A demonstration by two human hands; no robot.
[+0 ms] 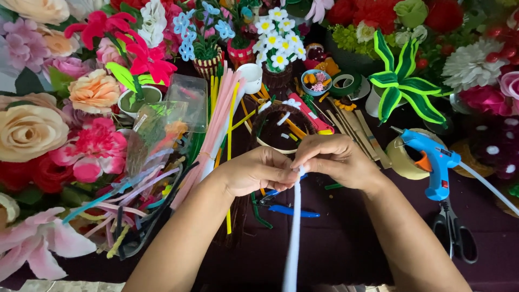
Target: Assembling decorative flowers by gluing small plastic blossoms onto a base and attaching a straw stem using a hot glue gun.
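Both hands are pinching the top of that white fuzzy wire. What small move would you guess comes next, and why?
Probably a small twist or bend at the tip. The left hand and right hand meet at the top end of the white fuzzy wire, fingers closed on it, while the rest hangs straight toward the camera, unshaped. The blue pliers lie untouched beneath.

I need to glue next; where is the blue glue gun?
In the head view, the blue glue gun is on the right side of the table, resting against a tape roll, just above the black scissors.
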